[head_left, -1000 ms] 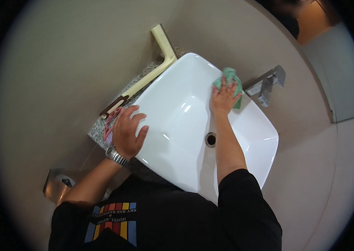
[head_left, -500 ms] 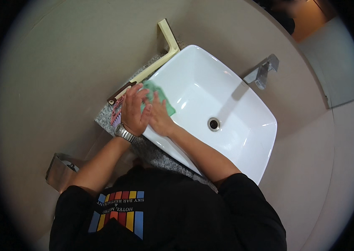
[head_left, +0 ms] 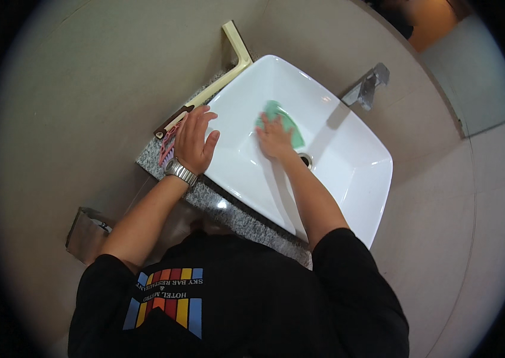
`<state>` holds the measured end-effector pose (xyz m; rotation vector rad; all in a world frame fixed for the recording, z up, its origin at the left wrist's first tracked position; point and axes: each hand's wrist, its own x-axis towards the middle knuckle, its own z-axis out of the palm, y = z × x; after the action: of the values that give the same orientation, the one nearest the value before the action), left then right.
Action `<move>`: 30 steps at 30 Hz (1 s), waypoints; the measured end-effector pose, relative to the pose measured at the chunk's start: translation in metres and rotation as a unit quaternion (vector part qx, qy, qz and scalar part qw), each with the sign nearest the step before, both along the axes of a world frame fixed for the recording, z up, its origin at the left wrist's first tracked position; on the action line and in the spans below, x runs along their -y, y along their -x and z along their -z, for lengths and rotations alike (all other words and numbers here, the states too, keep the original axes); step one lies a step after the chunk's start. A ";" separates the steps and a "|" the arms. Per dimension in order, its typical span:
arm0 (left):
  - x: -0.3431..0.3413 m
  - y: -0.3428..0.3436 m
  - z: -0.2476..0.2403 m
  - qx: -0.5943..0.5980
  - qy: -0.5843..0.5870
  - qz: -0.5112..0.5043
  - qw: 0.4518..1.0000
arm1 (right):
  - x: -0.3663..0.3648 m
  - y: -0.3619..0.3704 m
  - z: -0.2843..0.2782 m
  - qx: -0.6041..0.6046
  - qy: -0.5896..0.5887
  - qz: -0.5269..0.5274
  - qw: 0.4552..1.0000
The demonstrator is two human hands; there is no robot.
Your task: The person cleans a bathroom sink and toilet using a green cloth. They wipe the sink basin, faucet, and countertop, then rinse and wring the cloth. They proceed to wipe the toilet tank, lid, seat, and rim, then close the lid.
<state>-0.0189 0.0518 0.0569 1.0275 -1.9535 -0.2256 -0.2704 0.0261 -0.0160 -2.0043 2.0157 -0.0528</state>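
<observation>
Left hand (head_left: 194, 142) empty, fingers extended at the near-left rim of the white basin (head_left: 243, 98), apparently for support; right hand (head_left: 275, 140) lies flat, unclenched, on the green cloth (head_left: 293, 131) inside, presumably to spread pressure.

The cloth (head_left: 292, 127) was green, the sink (head_left: 351, 185) white, the counter (head_left: 224, 206) speckled grey, the tap (head_left: 367, 90) silver, the shirt (head_left: 258, 298) black with multicoloured bars.

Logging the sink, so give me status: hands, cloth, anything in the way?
Right hand spread on green cloth, inside white basin. Left hand open at basin's left rim. Nothing seen blocking the cloth; right forearm partly hides drain.
</observation>
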 end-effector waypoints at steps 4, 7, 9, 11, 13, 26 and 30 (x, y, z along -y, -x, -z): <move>0.003 -0.001 0.005 0.009 0.020 -0.016 1.000 | -0.016 -0.087 0.000 0.170 -0.021 0.003 0.985; 0.005 0.001 0.005 0.028 0.022 -0.017 0.999 | -0.060 -0.098 -0.023 0.236 -0.058 -0.108 0.964; 0.001 0.001 0.005 -0.005 0.009 -0.011 1.000 | -0.092 -0.091 -0.073 0.250 -0.142 -0.154 0.945; 0.002 0.000 0.002 -0.018 0.011 -0.005 1.000 | -0.125 -0.065 -0.092 0.270 -0.173 -0.171 0.931; 0.001 0.000 0.004 -0.012 0.015 -0.001 1.000 | -0.172 -0.032 -0.098 0.258 -0.166 -0.139 0.942; 0.000 0.003 0.001 0.067 -0.077 -0.008 0.995 | -0.292 0.168 -0.079 -0.254 -0.051 0.152 0.954; 0.011 0.035 -0.023 0.040 -0.060 0.051 0.996 | -0.234 0.183 -0.037 -0.227 -0.046 0.185 0.955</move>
<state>-0.0542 0.0409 0.0799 1.0286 -2.0876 -0.3674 -0.4538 0.2599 0.0205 -1.6645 2.5989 0.4538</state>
